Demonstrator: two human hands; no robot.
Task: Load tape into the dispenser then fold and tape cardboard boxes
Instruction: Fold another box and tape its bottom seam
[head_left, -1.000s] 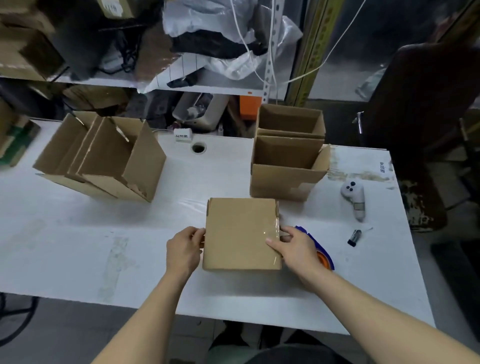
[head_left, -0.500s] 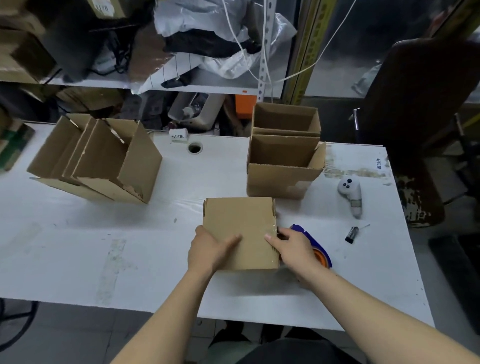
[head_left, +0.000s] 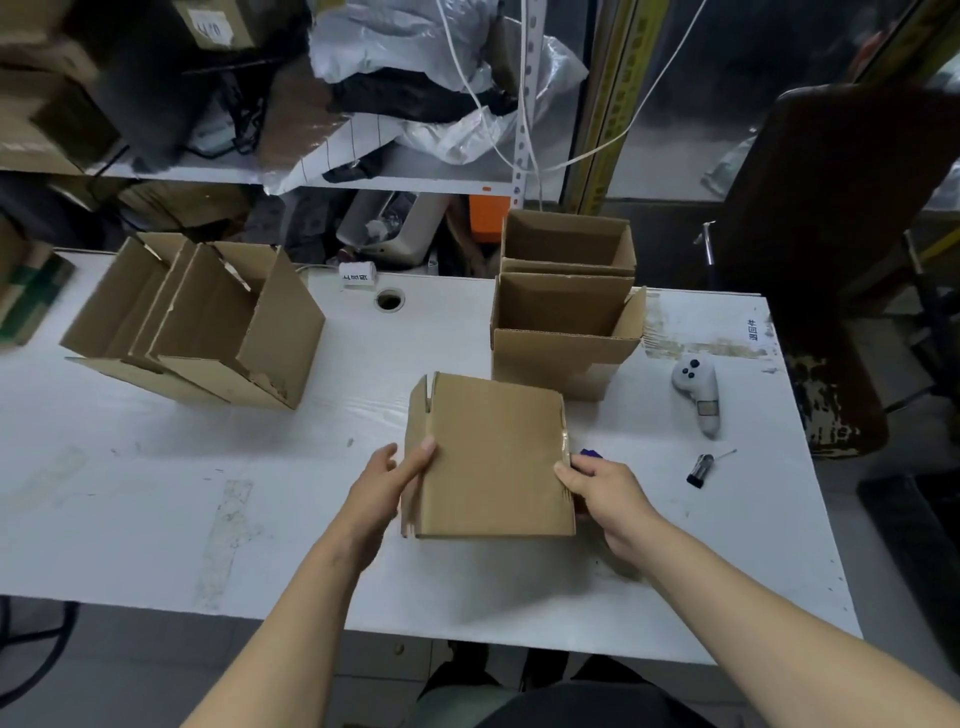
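White worktop (head_left: 156, 493): lying bare along its near-left edge. Cardboard box (head_left: 493, 457): sitting mid-worktop, near the front edge, tape glinting along its right edge. Left hand (head_left: 387, 480) and right hand (head_left: 605, 488): gripping its opposite side edges.

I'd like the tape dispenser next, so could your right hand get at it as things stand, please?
Probably not straight away: the right hand grips the cardboard box, and the tape dispenser lies mostly hidden behind that hand.
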